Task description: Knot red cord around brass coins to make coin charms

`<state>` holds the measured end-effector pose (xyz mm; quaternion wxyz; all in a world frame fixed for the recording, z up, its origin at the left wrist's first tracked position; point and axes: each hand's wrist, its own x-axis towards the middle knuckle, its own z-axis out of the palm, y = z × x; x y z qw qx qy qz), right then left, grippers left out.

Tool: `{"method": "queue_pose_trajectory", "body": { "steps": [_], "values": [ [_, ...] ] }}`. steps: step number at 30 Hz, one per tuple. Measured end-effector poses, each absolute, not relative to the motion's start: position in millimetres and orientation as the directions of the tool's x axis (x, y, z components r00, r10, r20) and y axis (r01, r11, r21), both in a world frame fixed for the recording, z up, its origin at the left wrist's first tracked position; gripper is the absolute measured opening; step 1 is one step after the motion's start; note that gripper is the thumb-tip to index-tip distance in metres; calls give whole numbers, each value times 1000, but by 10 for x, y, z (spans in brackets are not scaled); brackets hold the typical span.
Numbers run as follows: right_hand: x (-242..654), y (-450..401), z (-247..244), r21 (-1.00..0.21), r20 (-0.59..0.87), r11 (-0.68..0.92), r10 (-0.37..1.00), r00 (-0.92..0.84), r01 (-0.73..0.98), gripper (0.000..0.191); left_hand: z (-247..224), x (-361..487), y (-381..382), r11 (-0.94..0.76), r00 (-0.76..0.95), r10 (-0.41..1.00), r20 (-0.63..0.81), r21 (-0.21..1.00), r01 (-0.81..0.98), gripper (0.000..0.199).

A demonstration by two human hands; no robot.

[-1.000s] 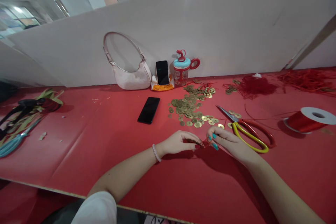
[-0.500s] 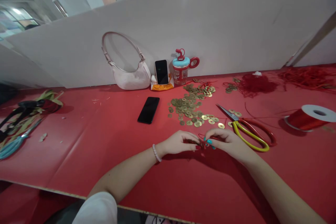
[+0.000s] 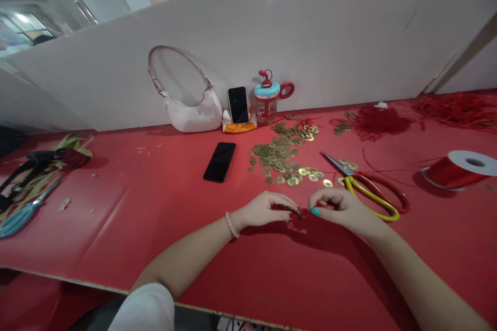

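My left hand (image 3: 269, 209) is closed around a few brass coins (image 3: 285, 208) with red cord at their right end, a little above the red tabletop. To the right, my right hand (image 3: 336, 208) pinches the red cord between thumb and index finger; a short gap separates the two hands. Beyond the hands lies a spread of brass coins (image 3: 276, 154). Scissors (image 3: 367, 186) with one yellow and one red handle rest open by my right hand. The fine cord between the hands is hard to make out against the red surface.
A black phone (image 3: 219, 162) lies left of the coins. Along the partition stand a pale handbag (image 3: 194, 114), a propped phone (image 3: 238, 105) and a lidded cup (image 3: 266, 103). A red cord spool (image 3: 450, 171) is at right, blue-handled scissors (image 3: 21, 220) at far left.
My right hand has moved slightly right, away from my left hand, with its fingers pinched. My left hand keeps its hold on the coins almost in place.
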<state>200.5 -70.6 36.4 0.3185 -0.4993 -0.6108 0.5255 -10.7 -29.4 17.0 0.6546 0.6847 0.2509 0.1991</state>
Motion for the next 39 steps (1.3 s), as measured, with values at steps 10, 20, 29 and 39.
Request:
{"method": "queue_pose_trajectory", "body": {
  "steps": [10, 20, 29, 39],
  "values": [
    [2062, -669, 348, -948, -177, -51, 905, -387, 313, 36, 234, -97, -301, -17, 797, 600, -68, 995, 98, 35],
    [2075, -675, 312, -944, -126, -4, 928, -351, 329, 34, 214, -109, -298, -35, 812, 580, -67, 994, 107, 32],
    [1921, -721, 326, -949, -104, 10, 934, -342, 316, 33, 178, -110, -292, -118, 831, 556, 8, 991, 70, 36],
    [1820, -741, 382, -960, -55, 31, 953, -298, 277, 30, 194, -103, -308, -146, 817, 576, 12, 985, 88, 31]
  ]
}}
